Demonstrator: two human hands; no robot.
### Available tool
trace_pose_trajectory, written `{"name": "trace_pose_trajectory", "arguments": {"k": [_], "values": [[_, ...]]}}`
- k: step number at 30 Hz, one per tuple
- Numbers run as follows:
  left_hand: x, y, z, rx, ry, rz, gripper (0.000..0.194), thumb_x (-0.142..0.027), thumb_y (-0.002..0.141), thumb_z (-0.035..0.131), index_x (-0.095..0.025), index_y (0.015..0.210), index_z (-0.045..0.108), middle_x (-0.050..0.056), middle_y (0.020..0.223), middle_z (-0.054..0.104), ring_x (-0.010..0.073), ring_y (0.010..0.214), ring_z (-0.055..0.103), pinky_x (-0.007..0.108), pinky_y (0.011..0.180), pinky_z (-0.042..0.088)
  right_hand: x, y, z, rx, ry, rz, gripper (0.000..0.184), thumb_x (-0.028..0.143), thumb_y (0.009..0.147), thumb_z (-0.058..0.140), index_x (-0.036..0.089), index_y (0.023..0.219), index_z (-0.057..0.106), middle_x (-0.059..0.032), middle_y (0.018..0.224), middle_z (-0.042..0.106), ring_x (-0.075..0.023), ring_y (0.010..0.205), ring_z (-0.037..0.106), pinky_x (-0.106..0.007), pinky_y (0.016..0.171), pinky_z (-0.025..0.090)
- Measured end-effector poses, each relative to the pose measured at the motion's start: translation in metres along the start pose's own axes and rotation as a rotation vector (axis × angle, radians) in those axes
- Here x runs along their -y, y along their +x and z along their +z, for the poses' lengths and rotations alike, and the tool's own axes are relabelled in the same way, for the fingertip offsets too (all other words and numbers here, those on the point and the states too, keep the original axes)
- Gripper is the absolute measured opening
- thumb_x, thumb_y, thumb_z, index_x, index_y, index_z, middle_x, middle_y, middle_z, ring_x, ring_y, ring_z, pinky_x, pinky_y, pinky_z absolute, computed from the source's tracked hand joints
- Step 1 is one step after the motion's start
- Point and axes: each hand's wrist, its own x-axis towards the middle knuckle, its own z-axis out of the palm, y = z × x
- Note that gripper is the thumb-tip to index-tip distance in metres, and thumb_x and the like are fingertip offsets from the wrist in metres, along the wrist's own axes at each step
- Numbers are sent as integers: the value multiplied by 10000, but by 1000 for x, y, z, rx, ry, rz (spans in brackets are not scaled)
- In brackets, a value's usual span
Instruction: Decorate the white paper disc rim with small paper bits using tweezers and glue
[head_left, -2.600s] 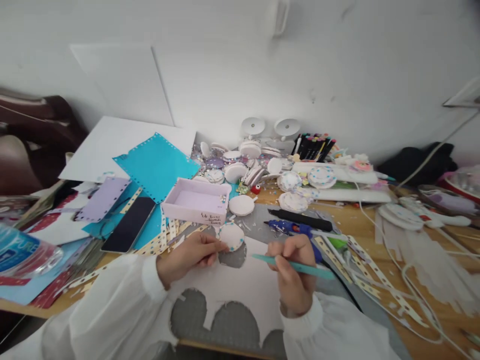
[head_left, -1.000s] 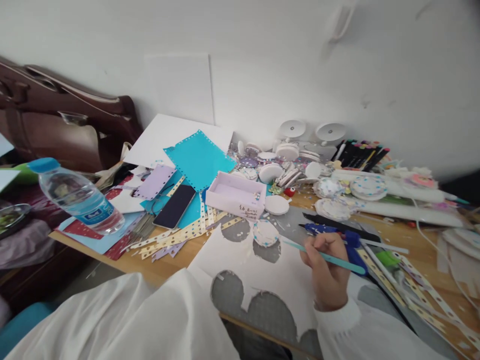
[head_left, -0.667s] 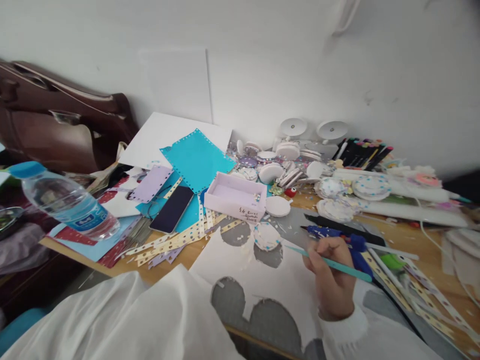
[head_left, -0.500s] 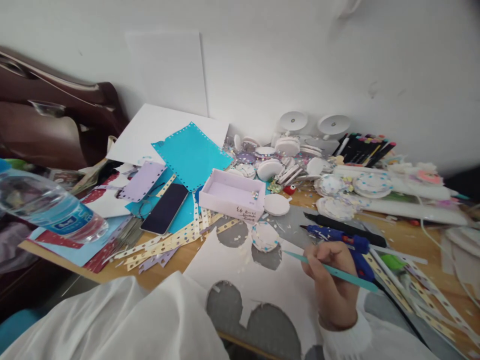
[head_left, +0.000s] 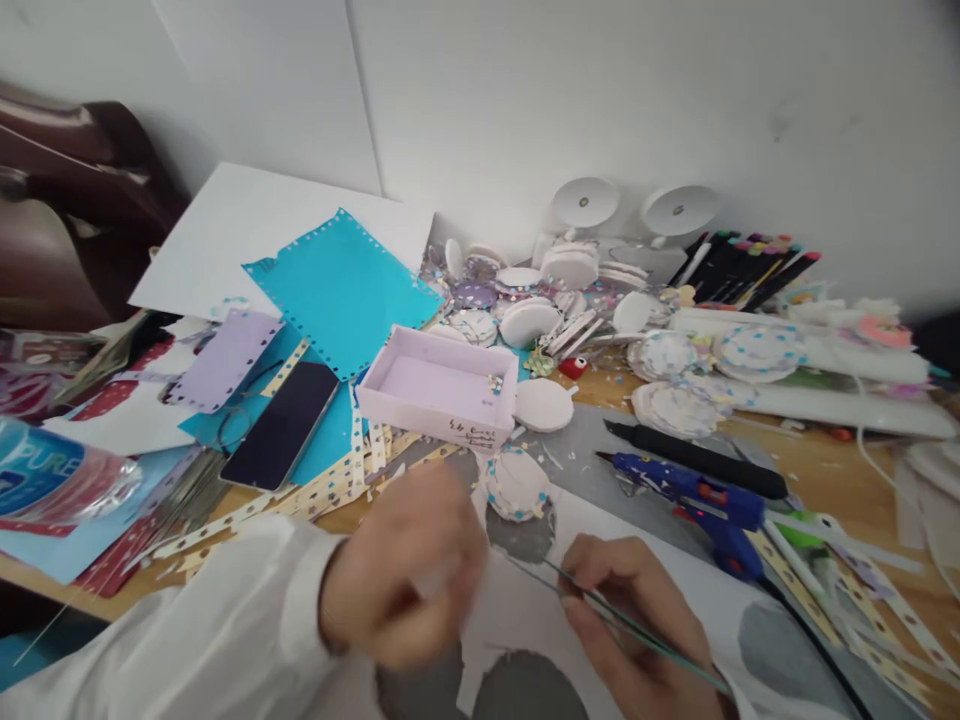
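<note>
Two bare hands are over a white sheet (head_left: 589, 512) with rounded cut-outs. The right hand (head_left: 634, 620) grips a pair of slim teal tweezers (head_left: 637, 632) between thumb and fingers, the two prongs spread apart and pointing toward the left hand (head_left: 409, 565). That left hand is blurred, its fingers curled in; I cannot tell whether it holds anything. Just beyond the tweezer tips, a white disc edged with blue dots (head_left: 516, 484) lies at the far side of one cut-out, apart from the right hand.

Behind the disc stands a lilac open box (head_left: 420, 418) with handwriting on its front wall and a few tiny bits in one inner corner. A plain white disc (head_left: 546, 405) is just beside the box. To the right, a blue glue gun (head_left: 697, 500) lies in front of a thick black tool (head_left: 701, 460). To the left, a dark phone (head_left: 283, 425) rests on blue paper (head_left: 311, 460), near yellow dotted strips (head_left: 326, 497).
</note>
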Motion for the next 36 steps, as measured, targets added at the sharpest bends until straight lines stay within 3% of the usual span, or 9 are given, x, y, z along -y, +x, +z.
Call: {"name": "trace_pose_trajectory", "arguments": {"k": [2,4,6,10,16,23,28,33,36], "values": [[16,5,-1,-148,-259,-193,312,-244,946,424,-170,646,470,-28,600,434,106,558,408,255,541,355,0,5,0,75,-51,-43,141,110,852,531,233,919,515,3,754,562,-127,692,572,-224,618,481],[32,9,1,-293,-491,-379,344,-212,931,395,-184,590,358,-54,542,307,102,507,284,269,504,252,-1,11,0,130,-92,-114,148,105,837,559,223,924,541,-14,810,590,-133,756,598,-228,674,496],[47,9,4,-323,-560,-441,360,-214,922,377,-192,569,307,-66,515,252,100,483,228,278,493,204,-3,15,2,163,-131,-153,154,94,826,581,214,921,559,-33,879,615,-135,817,619,-225,726,507],[59,5,10,-288,-624,-491,404,-246,904,399,-200,523,273,-75,481,215,90,449,190,285,479,169,-9,15,9,121,-138,-118,193,42,807,599,219,854,535,-17,852,667,-119,799,653,-204,722,522],[57,2,10,-235,-708,-508,424,-300,884,400,-205,511,223,-81,459,178,85,432,163,288,476,147,-18,13,20,133,-223,-155,175,52,811,615,209,792,542,-3,796,698,-108,770,689,-182,699,526],[59,-2,10,-204,-687,-499,422,-324,887,376,-201,504,249,-64,465,225,94,448,211,284,493,199,-5,21,21,61,-195,-212,218,12,776,619,216,790,544,-5,771,724,-118,694,694,-199,634,544],[54,-3,5,-129,-567,-492,421,-357,883,467,-163,510,472,-13,515,405,121,526,363,282,538,271,7,17,16,-108,-83,-164,321,-37,724,632,256,843,572,-12,804,736,-159,638,681,-278,550,553],[41,-2,2,33,-503,-492,271,-360,853,576,-141,764,708,61,690,645,141,595,510,249,538,343,9,13,10,-252,-73,-191,384,-42,701,637,291,888,606,-26,834,751,-191,590,672,-330,493,550],[35,-2,4,148,-495,-543,319,-412,852,571,-130,859,718,37,609,586,108,491,436,225,445,288,9,14,6,-224,-54,-224,394,-65,691,626,280,879,600,-26,848,753,-171,564,661,-320,486,555]]}}
